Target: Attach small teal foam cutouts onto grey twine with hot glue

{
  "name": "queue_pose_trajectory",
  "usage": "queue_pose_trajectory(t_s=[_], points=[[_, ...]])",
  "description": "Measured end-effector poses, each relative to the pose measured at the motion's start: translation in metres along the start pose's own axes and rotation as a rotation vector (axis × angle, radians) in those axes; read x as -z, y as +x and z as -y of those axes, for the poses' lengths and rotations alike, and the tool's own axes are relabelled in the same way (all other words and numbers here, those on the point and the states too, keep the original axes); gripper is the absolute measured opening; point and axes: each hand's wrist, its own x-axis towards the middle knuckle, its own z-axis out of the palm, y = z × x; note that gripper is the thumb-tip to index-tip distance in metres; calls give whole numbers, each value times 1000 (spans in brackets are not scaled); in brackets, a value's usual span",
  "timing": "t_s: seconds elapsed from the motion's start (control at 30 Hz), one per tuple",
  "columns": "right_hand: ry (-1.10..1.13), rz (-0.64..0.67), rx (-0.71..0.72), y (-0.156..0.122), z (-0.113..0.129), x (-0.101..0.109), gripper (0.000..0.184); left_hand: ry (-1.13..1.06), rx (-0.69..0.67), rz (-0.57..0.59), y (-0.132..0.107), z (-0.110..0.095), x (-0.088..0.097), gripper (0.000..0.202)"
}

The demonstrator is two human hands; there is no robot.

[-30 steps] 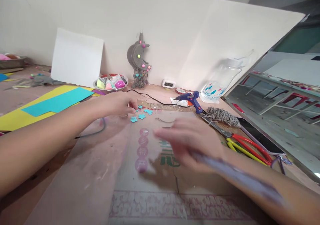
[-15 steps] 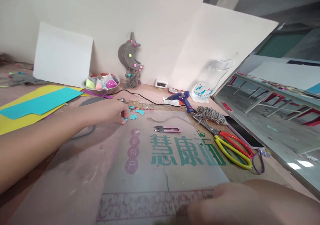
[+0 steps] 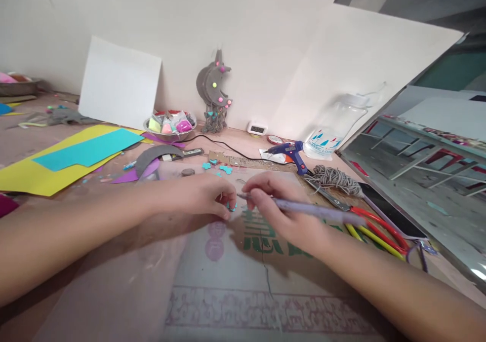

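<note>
Pinkish bench (image 3: 239, 140), inside its right edge; left hand (image 3: 212, 195) pinches a turquoise scalloped cutout (image 3: 233, 207); right hand (image 3: 279, 200) clamps a slender lilac tool (image 3: 315, 208); seemingly aligning both; next needs steadiness.

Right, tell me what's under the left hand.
A small turquoise piece shows between the thumb and fingers of the left hand, partly covered. Beneath lies the printed plastic sheet, its pink circles partly visible; whatever is under the palm is hidden.
</note>
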Motion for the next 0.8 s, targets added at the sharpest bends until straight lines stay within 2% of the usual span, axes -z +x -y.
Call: queue_pose_trajectory(t_s=[0.03, 0.17, 0.27, 0.33, 0.53, 0.8], points=[[57, 6, -95, 1, -10, -5, 15, -8, 0, 26, 1, 3, 3, 16], [214, 43, -434, 2, -35, -19, 18, 78, 78, -16, 7, 17, 11, 19], [282, 79, -585, 2, -40, -27, 19, 69, 132, 12, 11, 20, 9, 22], [280, 87, -598, 2, -42, -30, 20, 68, 163, 13, 12, 19, 5, 26], [148, 62, -458, 4, -47, -37, 25, 97, 169, 3, 14, 22, -3, 28], [98, 22, -431, 3, -52, -42, 24, 89, 171, 7, 18, 27, -4, 26]])
